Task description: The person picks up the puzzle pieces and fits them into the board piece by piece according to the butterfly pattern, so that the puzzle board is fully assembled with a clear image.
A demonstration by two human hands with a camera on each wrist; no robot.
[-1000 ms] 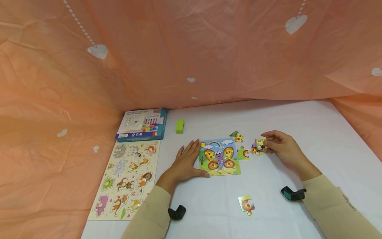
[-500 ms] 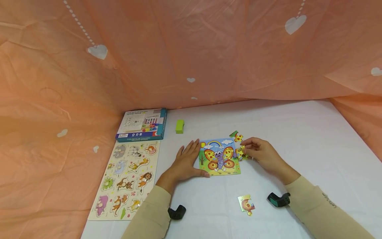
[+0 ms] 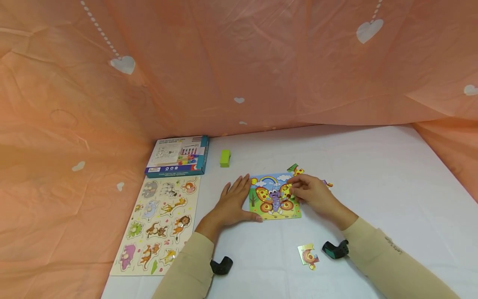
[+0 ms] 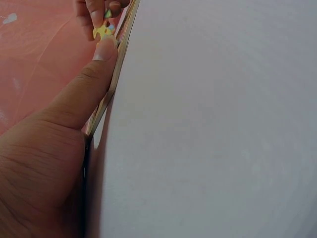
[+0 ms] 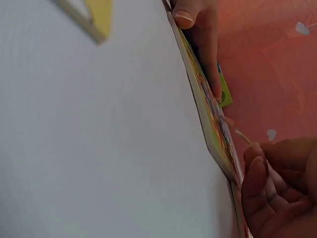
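Observation:
A square butterfly picture board [image 3: 275,214] lies on the white table. My left hand [image 3: 229,205] rests against it, fingers straight and spread along the left side and thumb at the lower edge. Over the board's right part, my right hand [image 3: 317,198] pinches a small jigsaw piece [image 5: 242,135] between thumb and fingers. The piece is held tilted, and in the left wrist view its yellow face [image 4: 102,32] shows. Beyond the board's upper right corner lies a loose jigsaw piece [image 3: 298,170]. Another piece [image 3: 328,183] peeks out behind my right hand, mostly hidden.
One more jigsaw piece [image 3: 308,256] lies nearer to me, right of centre. At the left are an animal puzzle board [image 3: 154,222] and a flat box [image 3: 177,155]. A small green block [image 3: 225,158] sits behind the butterfly board. An orange sheet [image 3: 239,62] hangs behind.
My right hand has moved left from the loose pieces, carrying the pinched jigsaw piece over the butterfly board. My left hand has stayed in place.

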